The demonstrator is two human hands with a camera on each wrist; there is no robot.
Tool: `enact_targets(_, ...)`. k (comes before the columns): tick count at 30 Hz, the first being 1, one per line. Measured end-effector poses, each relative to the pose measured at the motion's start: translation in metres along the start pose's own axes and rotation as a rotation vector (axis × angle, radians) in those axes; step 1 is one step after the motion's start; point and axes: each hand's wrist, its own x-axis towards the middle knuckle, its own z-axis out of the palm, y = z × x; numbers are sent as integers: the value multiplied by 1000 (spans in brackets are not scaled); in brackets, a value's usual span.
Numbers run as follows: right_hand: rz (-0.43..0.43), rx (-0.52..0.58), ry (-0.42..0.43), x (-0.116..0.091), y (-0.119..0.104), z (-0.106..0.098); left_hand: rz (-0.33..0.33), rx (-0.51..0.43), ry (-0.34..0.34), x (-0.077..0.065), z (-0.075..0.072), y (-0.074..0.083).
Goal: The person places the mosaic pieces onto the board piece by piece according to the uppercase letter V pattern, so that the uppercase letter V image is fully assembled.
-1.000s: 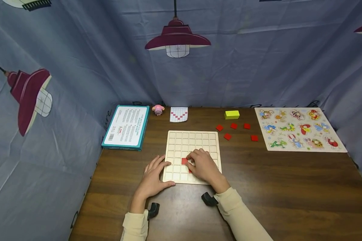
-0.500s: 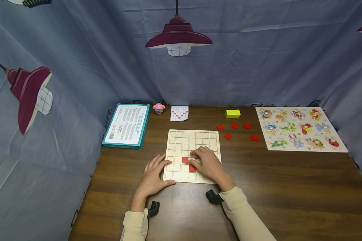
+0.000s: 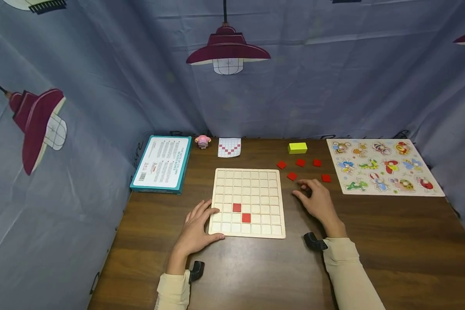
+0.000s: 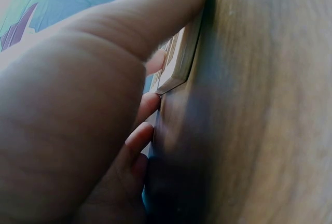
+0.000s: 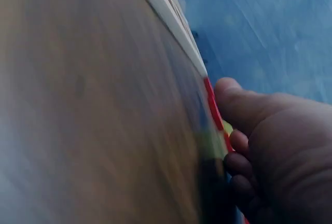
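Note:
A pale wooden grid board (image 3: pixel 255 185) lies mid-table, with one red tile (image 3: pixel 237 208) in a square and a second red tile (image 3: pixel 246 218) diagonally below it to the right. My left hand (image 3: pixel 195 228) rests along the board's lower left edge, fingers spread; in the left wrist view its fingertips are at the board's side (image 4: pixel 179 63). Right of the board, my right hand (image 3: pixel 318 202) is over the table with thumb and index finger apart, holding nothing. Just beyond its fingertips is a loose red tile (image 3: pixel 292 176), and another red tile (image 3: pixel 326 178) lies behind the knuckles.
More red tiles (image 3: pixel 300 162) lie near a yellow block (image 3: pixel 297 148). A pattern card (image 3: pixel 229 147) and a pink figurine (image 3: pixel 203 141) stand at the back. A teal-edged box (image 3: pixel 162 163) is on the left, an insect picture board (image 3: pixel 385 167) on the right.
My right hand has left the grid board and moved right towards the loose tiles, uncovering the two red tiles on the board. My left hand stays at the board's edge.

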Motion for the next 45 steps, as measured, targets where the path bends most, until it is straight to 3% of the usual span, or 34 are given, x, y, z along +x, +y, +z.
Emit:
enact_targets(6, 37, -11, 36, 12, 17, 3, -1, -14, -4, -2, 1, 0)
enact_targets(17, 57, -94, 44, 30, 15, 12, -14, -16, -2, -1, 0, 0)
enact_targets(35, 43, -186, 35, 26, 13, 16, -16, 10, -2, -2, 0, -1)
enact_targets(45, 28, -95, 63, 20, 12, 17, -17, 8, -3, 1, 0, -1)
